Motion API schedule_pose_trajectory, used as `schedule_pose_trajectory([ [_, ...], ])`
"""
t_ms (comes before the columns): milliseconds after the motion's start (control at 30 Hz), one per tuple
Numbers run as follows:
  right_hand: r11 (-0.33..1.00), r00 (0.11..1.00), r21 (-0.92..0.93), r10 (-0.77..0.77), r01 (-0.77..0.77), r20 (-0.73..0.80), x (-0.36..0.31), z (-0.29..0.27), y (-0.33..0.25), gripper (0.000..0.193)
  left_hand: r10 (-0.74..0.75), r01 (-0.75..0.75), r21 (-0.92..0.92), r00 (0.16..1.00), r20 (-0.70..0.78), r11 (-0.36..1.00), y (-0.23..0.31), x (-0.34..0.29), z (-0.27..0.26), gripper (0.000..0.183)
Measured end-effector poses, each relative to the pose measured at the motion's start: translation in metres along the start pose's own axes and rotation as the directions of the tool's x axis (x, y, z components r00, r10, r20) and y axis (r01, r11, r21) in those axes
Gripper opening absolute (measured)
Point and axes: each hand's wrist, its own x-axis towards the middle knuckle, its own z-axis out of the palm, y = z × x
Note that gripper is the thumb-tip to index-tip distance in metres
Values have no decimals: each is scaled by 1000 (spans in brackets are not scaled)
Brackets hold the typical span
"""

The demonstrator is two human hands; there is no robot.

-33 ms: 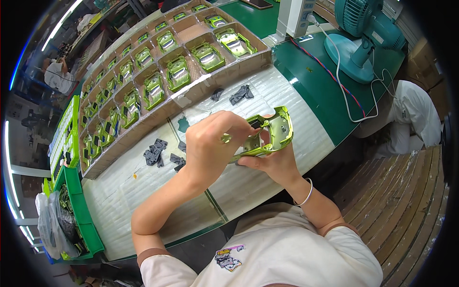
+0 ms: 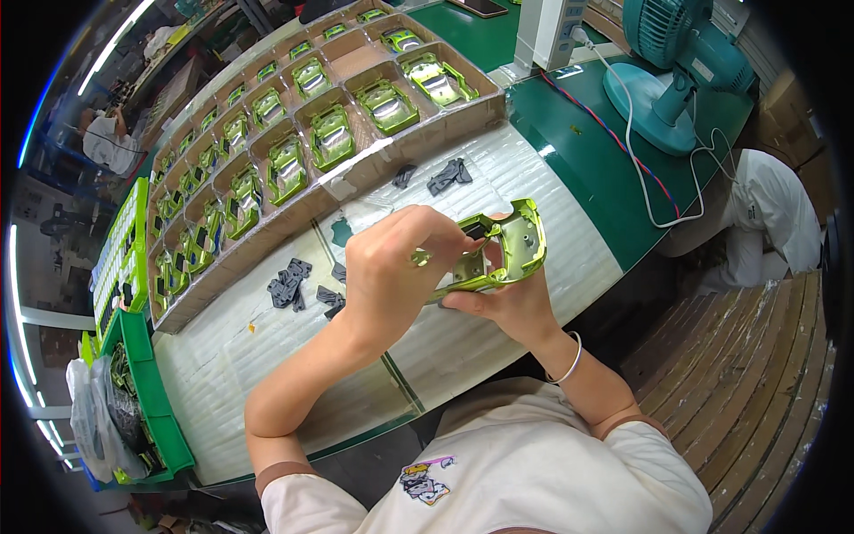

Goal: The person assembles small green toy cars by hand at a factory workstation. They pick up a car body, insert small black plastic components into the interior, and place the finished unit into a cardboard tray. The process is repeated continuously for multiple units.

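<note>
A shiny lime-green toy car body shell (image 2: 525, 238), its hollow underside showing, is held above the white foam-covered tabletop. My right hand (image 2: 514, 307) grips it from below, with the thumb along its near edge. At the shell's window opening, my left hand (image 2: 391, 267) has its fingers pinched at a small black part (image 2: 479, 229). Those fingers partly hide the part and the shell's left end. Loose dark grey plastic pieces lie on the foam: one group (image 2: 289, 285) left of my left hand, another (image 2: 449, 177) beyond the shell.
A divided cardboard tray (image 2: 405, 142) with several green car shells spans the far left. Green bins (image 2: 160, 392) stand at the left edge. A teal fan (image 2: 654, 107), a white power strip (image 2: 562, 36) and loose cables occupy the far right. Another person's light clothing (image 2: 774, 205) shows at right.
</note>
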Motion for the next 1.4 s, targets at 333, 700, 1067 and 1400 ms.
schedule_pose_trajectory([
  [333, 960, 989, -241, -138, 145, 45, 1, -1, 3, 74, -4, -4, 64, 992, 126, 998, -5, 7, -4, 19],
  [700, 852, 936, -389, -334, 350, 112, 3, 0, 1, 68, 172, -178, 6, 958, 230, 984, -18, 5, -5, 29],
  [1067, 796, 865, -365, -498, 483, 59, 5, 8, 4, 84, 285, -288, -194, 958, -44, 938, -40, -4, -14, 27],
  [1400, 760, 817, -336, -575, 556, 51, 4, 9, 7, 72, 157, -111, -598, 987, 26, 794, -58, -13, -11, 18],
])
